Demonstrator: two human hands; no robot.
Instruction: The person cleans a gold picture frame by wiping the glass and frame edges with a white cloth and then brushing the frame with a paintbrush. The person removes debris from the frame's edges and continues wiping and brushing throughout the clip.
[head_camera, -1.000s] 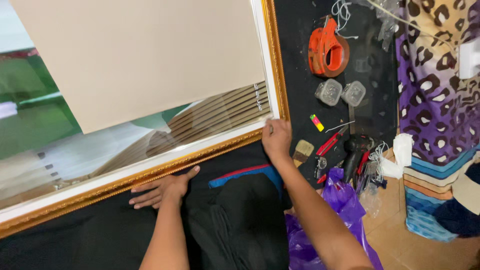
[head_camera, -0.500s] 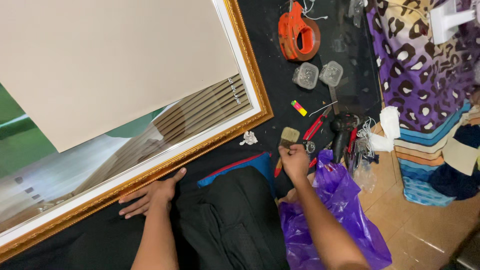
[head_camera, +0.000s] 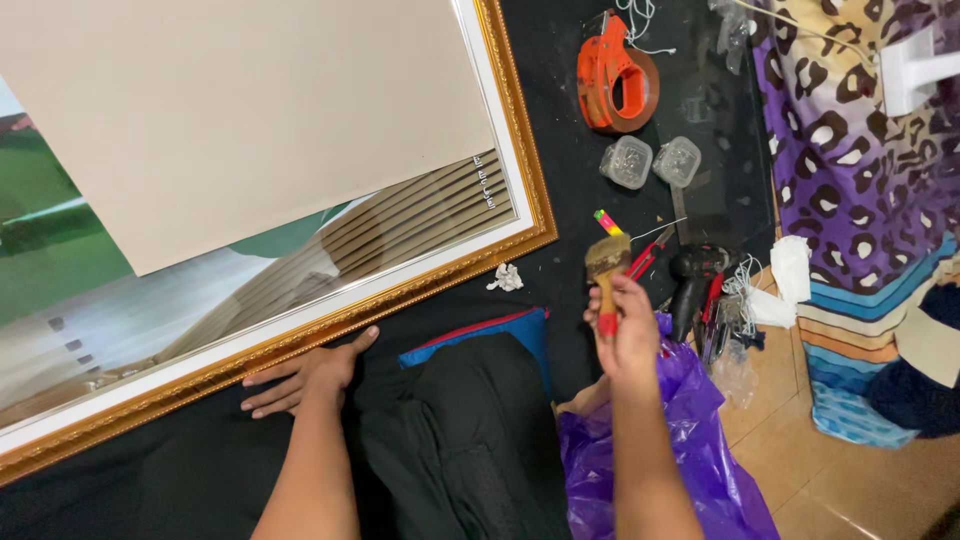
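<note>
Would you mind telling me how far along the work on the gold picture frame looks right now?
Looks done: a beige backing board lies in the gold ornate picture frame, though askew, leaving part of the picture uncovered. In hand: the right hand holds a small wooden-handled paintbrush off the cloth, while the left hand lies flat by the frame's lower edge. Left: the orange tape dispenser and two clear plastic boxes sit untouched.

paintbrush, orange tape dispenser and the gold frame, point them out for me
paintbrush (head_camera: 607, 262), head view, on its bristle end above the right hand
orange tape dispenser (head_camera: 612, 75), head view, on its orange body
gold frame (head_camera: 515, 130), head view, on its right-hand rail
</note>
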